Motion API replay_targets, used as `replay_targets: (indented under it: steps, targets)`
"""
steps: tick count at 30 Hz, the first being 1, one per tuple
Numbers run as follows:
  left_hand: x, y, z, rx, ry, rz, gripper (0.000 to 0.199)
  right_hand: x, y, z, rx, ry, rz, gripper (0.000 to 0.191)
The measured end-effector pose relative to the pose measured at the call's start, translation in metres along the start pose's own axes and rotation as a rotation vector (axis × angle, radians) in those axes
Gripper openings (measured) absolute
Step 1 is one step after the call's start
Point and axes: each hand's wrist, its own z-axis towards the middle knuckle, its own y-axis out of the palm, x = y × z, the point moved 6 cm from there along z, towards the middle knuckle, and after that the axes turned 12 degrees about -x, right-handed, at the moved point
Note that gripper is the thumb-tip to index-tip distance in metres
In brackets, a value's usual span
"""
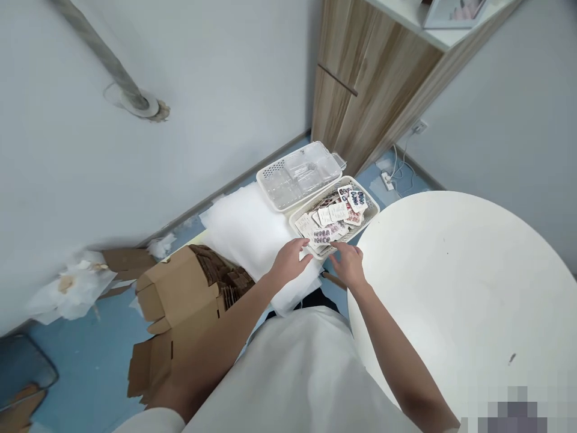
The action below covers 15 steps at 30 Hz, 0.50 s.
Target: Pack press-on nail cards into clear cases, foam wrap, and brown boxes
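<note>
A white basket (pixel 370 211) holds a heap of small cards (pixel 332 213), some printed with coloured nail-like shapes. My left hand (pixel 291 262) is at the basket's near left corner, thumb and fingers apart, with nothing visible between them. At the near edge, right of it, my right hand (pixel 349 263) has its fingers bent toward the rim; whether they touch the basket or a card is too small to tell. Behind this basket stands a second white basket (pixel 273 171) with clear plastic packs (pixel 303 174) inside.
White foam sheets (pixel 246 219) lie left of the baskets, with flattened cardboard boxes (pixel 180 288) beyond. A round white table (pixel 460 270) stands close on the right. Behind are a wooden cabinet (pixel 360 78) and a power strip (pixel 387 180) with cables on the floor.
</note>
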Motion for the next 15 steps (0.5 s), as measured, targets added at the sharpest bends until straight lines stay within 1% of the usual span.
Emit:
replay_targets:
  steps: [4,8,11,13,15]
  targets:
    - [0.004,-0.003,0.04,-0.05,-0.005,0.17,0.038,0.004,0.004,0.029,-0.055,-0.009,-0.102,0.031]
    - [0.002,0.0,0.073,-0.127,-0.093,0.399,0.037,0.013,0.005,0.054,-0.104,0.059,-0.214,0.034]
    - [0.0,0.01,0.09,-0.228,-0.148,0.546,0.031,0.018,0.009,0.067,-0.149,0.096,-0.281,0.038]
    - [-0.002,0.018,0.097,-0.291,-0.189,0.598,0.029,0.019,0.012,0.071,-0.175,0.097,-0.31,0.038]
    - [-0.006,0.025,0.102,-0.319,-0.23,0.614,0.031,0.019,0.015,0.073,-0.183,0.098,-0.323,0.036]
